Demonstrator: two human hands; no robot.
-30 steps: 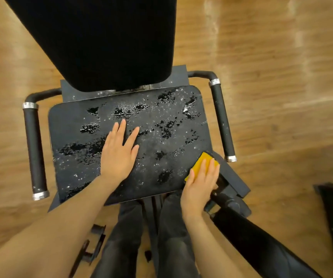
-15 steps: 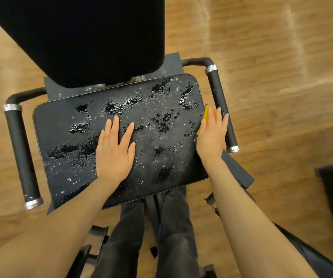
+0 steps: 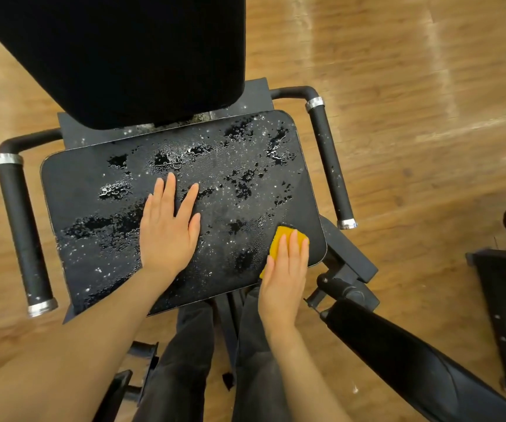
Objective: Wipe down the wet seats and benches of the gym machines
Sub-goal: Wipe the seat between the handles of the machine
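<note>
Right hand (image 3: 286, 269) slid back, flat on sponge (image 3: 285, 236); left hand (image 3: 168, 229) spread on seat (image 3: 93, 184).

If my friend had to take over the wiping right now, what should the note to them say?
Left hand: flat on the middle of the seat, fingers straight, holding nothing.
Right hand: pressing the yellow sponge flat onto the seat's near right corner.
Done: a strip along the right edge of the seat looks mostly dry.
Left: puddles and droplets cover most of the seat, thickest on the left and along the back. Droplets also dot the right handle and the frame behind the seat. The backrest is too dark to judge.
</note>
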